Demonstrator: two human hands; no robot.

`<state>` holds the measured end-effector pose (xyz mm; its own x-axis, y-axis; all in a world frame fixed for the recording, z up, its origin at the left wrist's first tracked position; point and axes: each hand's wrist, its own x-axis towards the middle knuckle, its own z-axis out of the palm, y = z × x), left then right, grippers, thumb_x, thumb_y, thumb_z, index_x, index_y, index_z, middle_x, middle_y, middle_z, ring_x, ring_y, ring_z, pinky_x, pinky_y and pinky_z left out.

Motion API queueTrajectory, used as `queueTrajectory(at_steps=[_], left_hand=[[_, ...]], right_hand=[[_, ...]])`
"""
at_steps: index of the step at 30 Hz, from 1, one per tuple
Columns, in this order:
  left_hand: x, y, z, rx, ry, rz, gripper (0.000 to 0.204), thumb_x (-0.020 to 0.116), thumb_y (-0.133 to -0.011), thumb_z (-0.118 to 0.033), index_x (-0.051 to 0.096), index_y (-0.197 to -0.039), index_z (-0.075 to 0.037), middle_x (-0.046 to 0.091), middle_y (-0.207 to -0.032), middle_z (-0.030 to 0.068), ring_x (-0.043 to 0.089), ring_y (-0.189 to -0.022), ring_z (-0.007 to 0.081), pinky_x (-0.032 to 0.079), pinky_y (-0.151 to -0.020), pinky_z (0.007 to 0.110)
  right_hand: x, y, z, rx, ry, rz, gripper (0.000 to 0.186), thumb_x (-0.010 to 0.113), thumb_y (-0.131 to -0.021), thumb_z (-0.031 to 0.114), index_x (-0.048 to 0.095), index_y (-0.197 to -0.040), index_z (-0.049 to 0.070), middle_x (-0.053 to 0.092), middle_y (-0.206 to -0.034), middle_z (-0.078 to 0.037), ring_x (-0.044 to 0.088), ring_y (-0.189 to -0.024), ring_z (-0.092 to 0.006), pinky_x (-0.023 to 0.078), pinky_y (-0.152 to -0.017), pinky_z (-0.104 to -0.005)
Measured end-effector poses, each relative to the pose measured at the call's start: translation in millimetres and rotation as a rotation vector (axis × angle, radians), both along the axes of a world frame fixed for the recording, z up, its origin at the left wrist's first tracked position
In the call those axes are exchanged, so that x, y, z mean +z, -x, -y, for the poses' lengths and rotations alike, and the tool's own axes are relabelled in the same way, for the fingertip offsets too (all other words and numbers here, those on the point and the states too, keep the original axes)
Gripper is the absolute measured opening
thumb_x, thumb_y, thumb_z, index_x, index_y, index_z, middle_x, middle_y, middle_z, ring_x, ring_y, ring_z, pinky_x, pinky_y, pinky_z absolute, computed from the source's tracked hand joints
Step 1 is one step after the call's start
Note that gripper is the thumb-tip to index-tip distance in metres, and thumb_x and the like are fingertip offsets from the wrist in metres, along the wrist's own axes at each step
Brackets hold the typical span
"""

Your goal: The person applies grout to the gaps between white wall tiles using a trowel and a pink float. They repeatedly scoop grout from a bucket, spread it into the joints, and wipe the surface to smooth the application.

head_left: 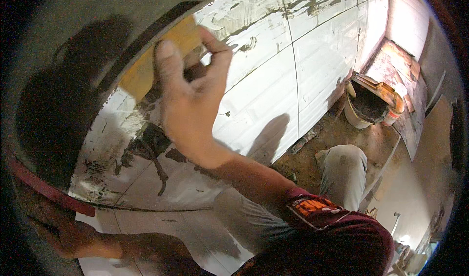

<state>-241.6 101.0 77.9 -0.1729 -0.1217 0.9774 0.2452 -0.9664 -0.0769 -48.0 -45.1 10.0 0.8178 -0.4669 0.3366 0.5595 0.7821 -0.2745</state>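
Observation:
My right hand [193,95] is closed round a flat yellow piece [139,73], thumb on one side and fingers curled on the other. The piece lies against the upper edge of the white wall tiles [259,85]; its exact kind is unclear. Dark, wet-looking smears [151,144] spread over the tiles below it. At the lower left my left hand [73,234] is in deep shadow, below a maroon strip [53,188] along the wall. Its fingers are too dark to make out.
A pale bucket [359,110] of dark material stands on the dirty brown floor [308,163] at the right. Stained boards [391,63] lie behind it. My bent knee [344,166] is between the wall and a grey panel [410,168]. Bare grey wall rises above the tiles.

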Motion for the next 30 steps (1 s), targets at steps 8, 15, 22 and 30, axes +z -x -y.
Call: queueTrajectory(at_steps=[8,15,22,30], left_hand=[[1.0,5.7,-5.1,0.184,-0.068,0.036,0.063,0.073,-0.082,-0.033,0.053,-0.126,0.007,0.060,-0.119,0.0233,0.065,-0.093,0.0276,0.056,-0.076,0.035],[-0.1,-12.3,7.0,-0.065,0.137,-0.002,0.066,0.075,-0.080,-0.037,0.053,-0.128,0.002,0.064,-0.113,0.0206,0.067,-0.087,0.0271,0.058,-0.073,0.035],[-0.9,7.5,-1.0,-0.032,0.114,-0.001,0.063,0.075,-0.080,-0.034,0.055,-0.128,0.001,0.064,-0.112,0.0195,0.066,-0.089,0.0265,0.056,-0.076,0.035],[-4.5,16.8,-8.6,-0.044,0.111,-0.003,0.059,0.075,-0.080,-0.031,0.056,-0.127,-0.001,0.065,-0.111,0.0183,0.066,-0.091,0.0257,0.055,-0.079,0.035]], right_hand=[[25.0,-66.5,101.5,-0.249,0.138,-0.267,0.052,0.061,-0.092,0.034,0.044,-0.119,-0.007,0.057,-0.083,-0.011,0.055,-0.074,-0.0163,0.048,-0.062,-0.0290],[-3.0,-67.7,84.8,-0.034,0.051,0.117,0.036,0.062,-0.090,0.016,0.043,-0.114,-0.003,0.060,-0.096,-0.015,0.063,-0.086,-0.0227,0.056,-0.070,-0.0351],[-6.2,26.6,-33.4,0.092,0.111,0.003,0.052,0.064,-0.091,0.028,0.034,-0.123,-0.001,0.057,-0.095,-0.012,0.057,-0.080,-0.0158,0.052,-0.063,-0.0284],[-4.6,70.3,-80.0,0.134,0.059,0.020,0.046,0.063,-0.092,0.016,0.035,-0.123,-0.002,0.056,-0.101,-0.011,0.054,-0.089,-0.0137,0.048,-0.073,-0.0249]])
